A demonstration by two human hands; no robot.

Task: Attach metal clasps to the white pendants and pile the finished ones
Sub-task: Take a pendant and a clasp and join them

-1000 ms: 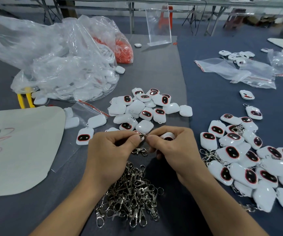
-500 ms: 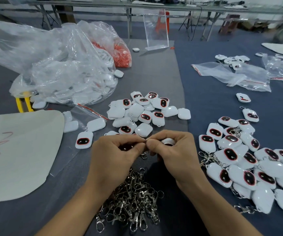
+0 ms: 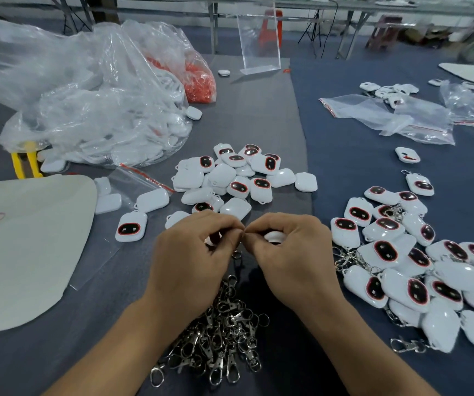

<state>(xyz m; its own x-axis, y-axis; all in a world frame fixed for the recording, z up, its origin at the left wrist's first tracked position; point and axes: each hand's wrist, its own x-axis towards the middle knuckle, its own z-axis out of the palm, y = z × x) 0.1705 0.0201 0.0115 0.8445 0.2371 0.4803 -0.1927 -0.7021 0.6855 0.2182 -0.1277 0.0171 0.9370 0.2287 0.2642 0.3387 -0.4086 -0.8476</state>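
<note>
On the left of the desk (image 3: 344,170), a clear plastic bag (image 3: 87,110) of white parts lies behind a pale sheet (image 3: 24,247), and a cluster of bare pendants (image 3: 230,178) sits at the centre just beyond the hands. The left hand (image 3: 193,252) and right hand (image 3: 290,252) meet fingertip to fingertip above a heap of clasps (image 3: 221,332): the left pinches a clasp (image 3: 236,254) that hangs below the fingertips, while the right curls round a white pendant (image 3: 273,237), mostly hidden. Further right, apart from the bare ones, lies the pile of finished pendants (image 3: 415,267) with clasps fitted.
</note>
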